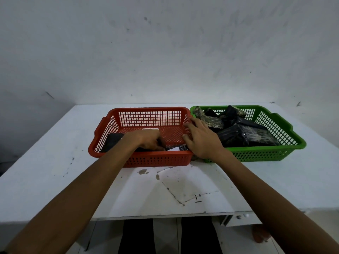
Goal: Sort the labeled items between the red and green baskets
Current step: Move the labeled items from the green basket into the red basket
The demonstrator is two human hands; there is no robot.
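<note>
The red basket [146,116] stands at the table's centre, the green basket [278,125] touching it on the right. Inside the red basket my left hand [148,139] curls down onto a dark wrapped package with a white label [176,148] near the front wall. Another dark package [111,142] lies at the basket's left end, and a white label [150,129] shows behind my hand. My right hand [201,138] rests with spread fingers on the red basket's right rim. Several black wrapped packages [244,134] fill the green basket.
The white table [55,171] has cracked, scuffed paint near its front edge [165,215]. A plain wall rises directly behind both baskets. Below the table edge I see dark trouser legs and a foot on the tiled floor.
</note>
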